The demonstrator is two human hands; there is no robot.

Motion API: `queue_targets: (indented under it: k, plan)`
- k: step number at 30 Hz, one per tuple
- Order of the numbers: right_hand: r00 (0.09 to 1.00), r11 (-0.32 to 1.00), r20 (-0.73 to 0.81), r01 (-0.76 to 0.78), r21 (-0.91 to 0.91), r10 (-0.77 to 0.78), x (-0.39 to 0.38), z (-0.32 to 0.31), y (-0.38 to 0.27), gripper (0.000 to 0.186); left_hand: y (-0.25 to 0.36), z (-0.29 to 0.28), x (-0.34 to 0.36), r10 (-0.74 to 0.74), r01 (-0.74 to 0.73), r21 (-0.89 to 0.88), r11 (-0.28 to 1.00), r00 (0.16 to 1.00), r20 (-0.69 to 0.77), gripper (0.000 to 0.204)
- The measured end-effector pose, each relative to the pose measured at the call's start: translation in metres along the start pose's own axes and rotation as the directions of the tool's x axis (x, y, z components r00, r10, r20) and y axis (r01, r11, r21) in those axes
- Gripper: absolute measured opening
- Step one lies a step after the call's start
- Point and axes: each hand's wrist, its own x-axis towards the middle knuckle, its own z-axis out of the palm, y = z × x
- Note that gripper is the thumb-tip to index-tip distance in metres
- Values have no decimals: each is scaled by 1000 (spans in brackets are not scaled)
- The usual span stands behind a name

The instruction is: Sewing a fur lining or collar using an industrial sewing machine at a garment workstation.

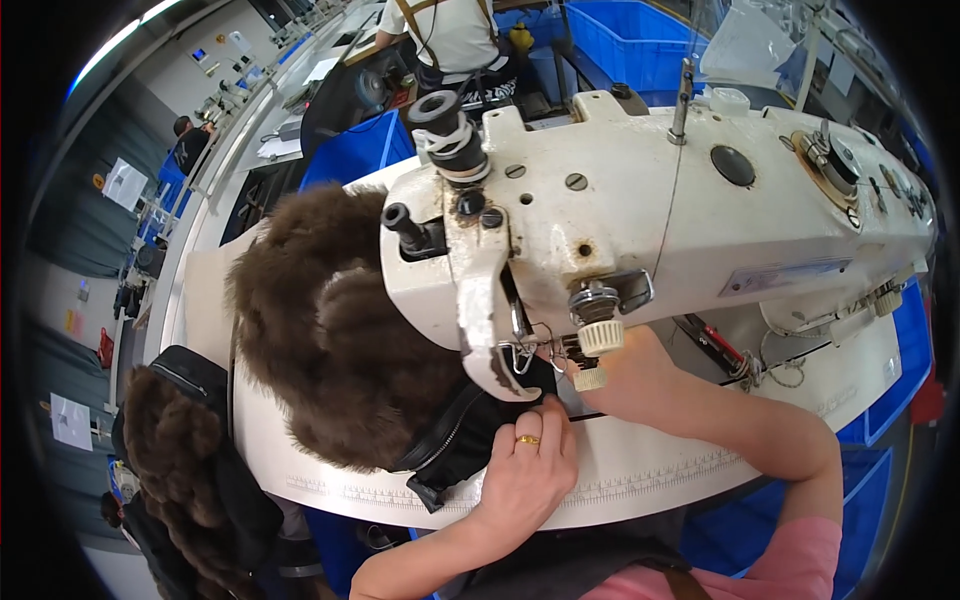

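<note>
Beneath the needle end of a white sewing machine (640,220), a thick, fluffy brown fur piece (320,330) lies heaped in a rounded mound, its long pile parting into soft tufts. Along its near side runs smooth black fabric (480,440) with a silvery toothed zipper (440,445), its narrow end jutting towards the worktop's front edge.

On this black strip, just beside the presser area, rests the left hand (530,465), its fingers bent and close together, tips against the cloth; whether they pinch it cannot be told. A shiny gold-coloured ring (527,440) circles one finger. Across from it, the right hand (625,375) reaches in behind ribbed cream knobs (602,338); its fingertips are hidden, so neither their opening nor any hold can be told.

The machine's glossy casing is bulky and rounded, stained rusty brown around its screws. Its pale, flat worktop (640,460) carries a printed measuring scale near the curved front edge. Red-and-black snips (708,340) lie beyond the right forearm, near tangled cord (785,375). Left of the worktop hang more brown fur and black fabric pieces (172,425).
</note>
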Motion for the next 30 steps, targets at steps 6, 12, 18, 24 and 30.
queue_targets:
  k: [6,12,18,24,30]
  plan:
    - [998,996,8,64,69,-65,-16,-16,-5,34,-5,1,0,-23,18,-138,990,999,-35,39]
    - [988,994,-116,103,43,-97,-10,-10,-1,6,-7,2,3,-45,42,-191,981,999,-11,39]
    - [993,991,-115,32,128,-18,-10,-6,1,6,-15,10,11,-24,24,-138,990,1000,-4,37]
    - [995,987,-99,2,162,14,-4,-7,0,9,-24,14,16,6,-7,-108,994,1000,-14,31]
    - [991,941,-136,54,335,-9,3,1,-1,16,-24,18,13,-93,67,-201,977,988,-126,29]
